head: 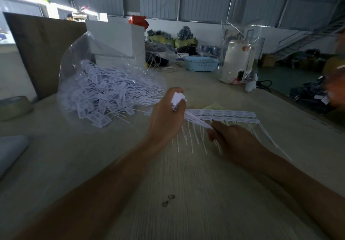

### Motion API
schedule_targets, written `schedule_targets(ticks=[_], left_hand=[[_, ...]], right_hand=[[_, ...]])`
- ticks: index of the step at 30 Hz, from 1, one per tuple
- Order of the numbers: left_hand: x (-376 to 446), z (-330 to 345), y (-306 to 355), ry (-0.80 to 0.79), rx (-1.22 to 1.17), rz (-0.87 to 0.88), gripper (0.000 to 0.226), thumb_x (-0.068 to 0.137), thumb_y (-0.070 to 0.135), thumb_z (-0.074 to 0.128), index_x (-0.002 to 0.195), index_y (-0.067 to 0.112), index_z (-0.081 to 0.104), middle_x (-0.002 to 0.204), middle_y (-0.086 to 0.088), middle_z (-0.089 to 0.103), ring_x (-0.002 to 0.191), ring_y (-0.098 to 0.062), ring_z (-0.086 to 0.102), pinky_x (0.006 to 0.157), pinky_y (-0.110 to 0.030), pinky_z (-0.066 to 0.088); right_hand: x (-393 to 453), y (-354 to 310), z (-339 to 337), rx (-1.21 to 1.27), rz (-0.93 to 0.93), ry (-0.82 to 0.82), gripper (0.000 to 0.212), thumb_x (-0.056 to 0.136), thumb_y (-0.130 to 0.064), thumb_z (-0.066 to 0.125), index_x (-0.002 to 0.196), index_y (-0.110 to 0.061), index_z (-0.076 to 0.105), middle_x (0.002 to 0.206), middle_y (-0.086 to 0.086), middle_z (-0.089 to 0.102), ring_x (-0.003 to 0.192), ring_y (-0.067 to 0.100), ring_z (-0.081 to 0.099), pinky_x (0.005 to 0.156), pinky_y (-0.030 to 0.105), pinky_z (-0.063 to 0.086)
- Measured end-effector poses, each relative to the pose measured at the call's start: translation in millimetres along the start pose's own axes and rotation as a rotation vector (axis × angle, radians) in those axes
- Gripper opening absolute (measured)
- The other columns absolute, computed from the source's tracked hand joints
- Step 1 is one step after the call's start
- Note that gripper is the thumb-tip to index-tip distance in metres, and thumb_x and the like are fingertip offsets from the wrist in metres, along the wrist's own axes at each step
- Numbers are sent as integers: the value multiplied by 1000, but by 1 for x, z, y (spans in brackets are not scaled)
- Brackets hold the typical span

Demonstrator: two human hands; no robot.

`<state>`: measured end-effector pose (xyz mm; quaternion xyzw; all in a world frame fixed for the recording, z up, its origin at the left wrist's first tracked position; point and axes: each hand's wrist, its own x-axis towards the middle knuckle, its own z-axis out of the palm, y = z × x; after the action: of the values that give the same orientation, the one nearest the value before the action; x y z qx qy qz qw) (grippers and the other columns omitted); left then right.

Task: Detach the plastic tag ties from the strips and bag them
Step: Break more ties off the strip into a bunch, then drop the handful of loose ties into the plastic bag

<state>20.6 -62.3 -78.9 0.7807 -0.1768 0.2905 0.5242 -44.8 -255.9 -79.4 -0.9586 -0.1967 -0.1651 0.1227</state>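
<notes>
A white plastic strip (pixel 229 115) with a row of tag ties lies across the table's middle, its thin tails hanging toward me. My left hand (pixel 166 112) is closed around a small bunch of detached tag ties (pixel 178 98), their flat heads sticking out above the fist. My right hand (pixel 233 137) pinches the tails of ties that run up to my left hand, just below the strip. To the left an open clear plastic bag (pixel 78 53) lies on its side, filled with a heap of loose ties (pixel 106 94).
A brown board (pixel 43 49) and a white box (pixel 115 38) stand behind the bag. A blue basket (pixel 201 63), a bagged white roll (pixel 237 60) and cables sit at the table's far end. Another person's blurred arm (pixel 336 88) shows at the right edge.
</notes>
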Motion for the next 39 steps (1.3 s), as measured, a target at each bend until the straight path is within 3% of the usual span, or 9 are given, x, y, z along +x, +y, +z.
schedule_targets(ticks=[6, 13, 17, 20, 23, 27, 32, 35, 39], left_hand=[[7, -18, -8, -230, -104, -15, 70, 83, 75, 48, 142, 38, 39, 106, 17, 62, 84, 0, 68, 61, -22, 56], [17, -34, -29, -356, -183, -20, 53, 78, 65, 61, 126, 46, 48, 108, 26, 63, 105, -4, 62, 87, -27, 52], [28, -49, -60, -412, 200, -33, 83, 75, 61, 74, 145, 28, 44, 136, 2, 55, 126, -20, 47, 101, -37, 44], [34, -60, -82, -351, 421, -61, 63, 85, 47, 72, 138, 17, 56, 138, -8, 56, 129, -27, 48, 105, -42, 42], [33, -58, -91, -463, 544, -34, 33, 93, 39, 63, 112, 12, 67, 119, -11, 65, 115, -30, 59, 92, -43, 50], [27, -56, -101, -495, 606, -40, 43, 102, 28, 48, 141, 11, 50, 142, -18, 52, 130, -31, 49, 104, -36, 37], [32, -52, -103, -633, 576, 54, 42, 103, 28, 41, 144, 16, 46, 150, -5, 42, 141, -23, 33, 112, -44, 32], [32, -48, -104, -670, 648, 57, 48, 104, 23, 38, 151, 11, 34, 160, -4, 27, 150, -22, 16, 118, -44, 23], [28, -48, -100, -588, 668, 130, 43, 103, 21, 38, 143, 6, 43, 151, -9, 39, 143, -23, 29, 110, -46, 32]], right_hand=[[5, 3, -10, -9, 3, 151, 36, 99, -41, 27, 88, -18, 52, 76, 4, 62, 64, 22, 56, 63, 43, 48], [21, -2, -1, -152, 63, 104, 17, 104, -22, 42, 95, -15, 55, 75, 1, 59, 58, 17, 48, 58, 37, 42], [56, 0, -9, -144, 170, 135, 22, 103, -19, 34, 93, -9, 51, 67, 9, 55, 50, 19, 43, 53, 35, 33], [92, -15, -12, -49, 78, 211, 24, 102, -24, 34, 87, -15, 51, 61, 0, 51, 51, 16, 43, 57, 34, 34], [131, -69, 11, -45, -90, 20, 23, 104, -28, 37, 88, -19, 51, 64, -3, 51, 55, 19, 50, 53, 33, 35], [188, -141, 51, 46, -173, -238, 29, 104, -16, 41, 94, -3, 65, 90, 10, 61, 81, 25, 58, 74, 38, 45], [260, -140, 69, 487, 189, -184, 37, 105, -20, 43, 83, -3, 67, 65, -1, 50, 40, 8, 42, 35, 18, 29], [294, -112, 82, 547, 423, 34, 29, 102, -15, 44, 111, 5, 63, 96, 15, 60, 68, 20, 56, 48, 25, 35], [315, -87, 96, 728, 727, 289, 36, 102, -12, 39, 135, 0, 46, 118, 14, 57, 91, 26, 54, 65, 32, 45]])
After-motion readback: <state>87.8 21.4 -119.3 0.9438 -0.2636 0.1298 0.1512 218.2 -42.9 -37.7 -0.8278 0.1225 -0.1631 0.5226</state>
